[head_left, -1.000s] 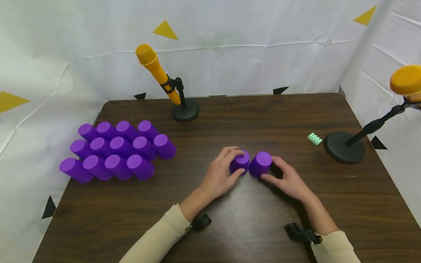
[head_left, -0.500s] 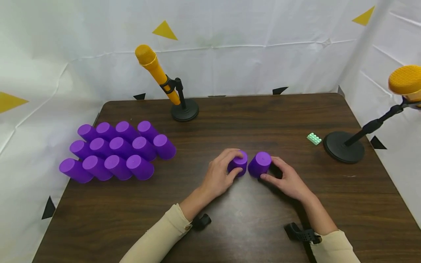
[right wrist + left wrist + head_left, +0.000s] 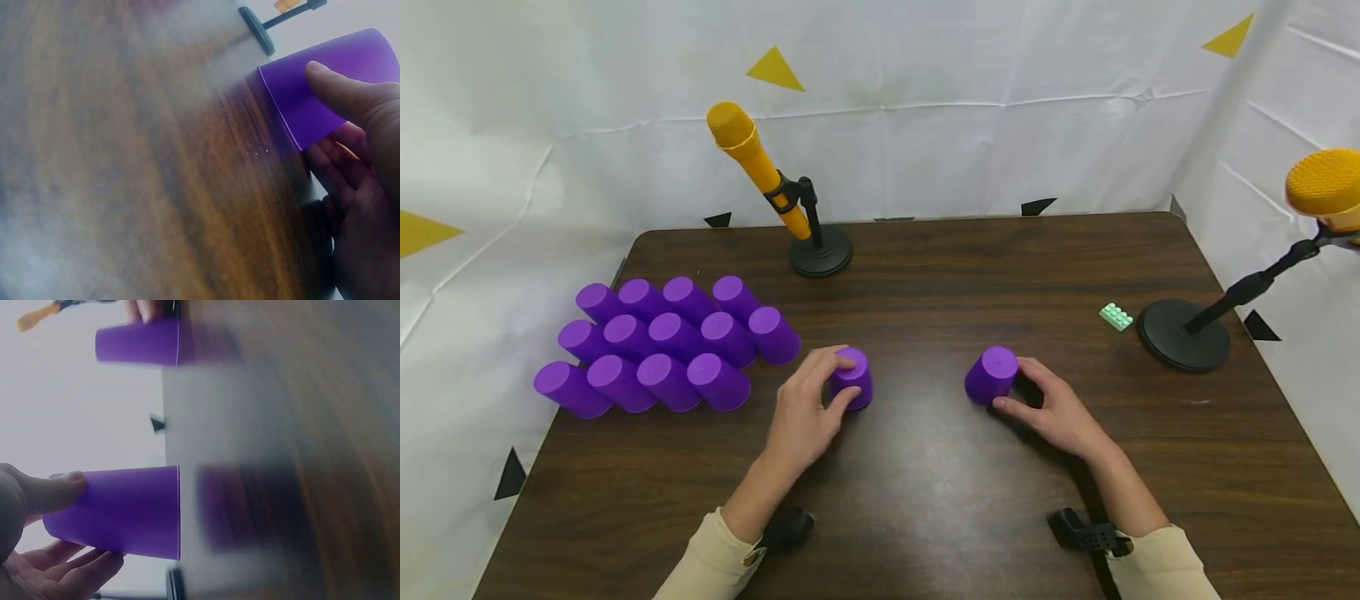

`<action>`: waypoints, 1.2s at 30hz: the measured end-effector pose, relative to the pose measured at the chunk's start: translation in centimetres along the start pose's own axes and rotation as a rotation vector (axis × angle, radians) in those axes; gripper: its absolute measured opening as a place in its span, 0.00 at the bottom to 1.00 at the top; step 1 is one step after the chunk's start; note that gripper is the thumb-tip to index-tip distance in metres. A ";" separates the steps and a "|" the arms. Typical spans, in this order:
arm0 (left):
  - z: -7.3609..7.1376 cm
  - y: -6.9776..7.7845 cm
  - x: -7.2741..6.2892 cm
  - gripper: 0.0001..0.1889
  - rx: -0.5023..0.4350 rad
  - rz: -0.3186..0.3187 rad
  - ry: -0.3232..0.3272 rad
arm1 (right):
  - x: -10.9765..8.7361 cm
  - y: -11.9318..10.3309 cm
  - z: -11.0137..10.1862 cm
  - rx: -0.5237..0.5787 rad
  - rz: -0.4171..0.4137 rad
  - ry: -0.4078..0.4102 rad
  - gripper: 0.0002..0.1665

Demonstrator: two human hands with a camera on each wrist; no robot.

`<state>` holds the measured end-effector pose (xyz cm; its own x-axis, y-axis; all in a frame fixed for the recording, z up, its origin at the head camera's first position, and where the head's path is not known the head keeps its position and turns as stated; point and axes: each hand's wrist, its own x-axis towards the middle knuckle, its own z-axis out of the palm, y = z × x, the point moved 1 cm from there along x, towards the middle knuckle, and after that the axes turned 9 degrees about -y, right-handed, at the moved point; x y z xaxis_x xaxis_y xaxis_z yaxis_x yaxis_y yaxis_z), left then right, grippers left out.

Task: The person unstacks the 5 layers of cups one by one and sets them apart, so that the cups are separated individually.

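Between thumb and fingers, my left hand (image 3: pixel 808 406) holds an upside-down purple cup (image 3: pixel 852 379). In the left wrist view that cup (image 3: pixel 125 512) has a gap between its rim and its blurred reflection, so it hangs just above the table. My right hand (image 3: pixel 1056 408) grips a second upside-down purple cup (image 3: pixel 992 377), thumb on the near side; in the right wrist view the rim of this cup (image 3: pixel 331 81) rests on the wood. Left of both hands, several more inverted purple cups (image 3: pixel 670 383) stand in three close rows.
A yellow microphone (image 3: pixel 760 171) on a black stand rises at the back of the brown table (image 3: pixel 925 275). Another yellow microphone (image 3: pixel 1326 183) on a round black base (image 3: pixel 1183 336) stands at the right. Near that base lies a mint-green toy brick (image 3: pixel 1116 317).
My left hand has carried its cup leftward, away from the other cup and toward the rows. At first the two cups stood almost side by side. My right hand has stayed in place.
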<state>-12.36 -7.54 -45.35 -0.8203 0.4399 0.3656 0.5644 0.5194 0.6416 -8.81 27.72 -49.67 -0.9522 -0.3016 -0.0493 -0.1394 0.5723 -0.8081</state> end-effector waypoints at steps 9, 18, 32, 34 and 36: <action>-4.3 -3.7 -3.4 0.20 0.111 -0.128 0.133 | -0.1 0.0 0.0 0.007 -0.004 -0.001 0.34; -4.9 -4.4 -4.1 0.20 0.124 -0.186 0.154 | -0.1 0.0 0.1 0.006 0.013 -0.003 0.35; -5.3 -4.6 -4.1 0.20 0.137 -0.219 0.155 | 0.0 -0.3 0.1 -0.003 0.018 -0.003 0.35; -5.3 -4.6 -4.1 0.20 0.133 -0.227 0.152 | -0.1 -0.6 0.0 -0.009 0.014 0.013 0.36; -5.3 -4.6 -4.1 0.19 0.127 -0.234 0.147 | -0.2 -1.1 0.1 -0.012 0.001 0.041 0.38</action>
<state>-12.07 -15.59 -46.19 -0.9287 0.1919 0.3173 0.3582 0.6858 0.6336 -8.49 27.10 -48.82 -0.9626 -0.2696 -0.0260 -0.1413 0.5818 -0.8009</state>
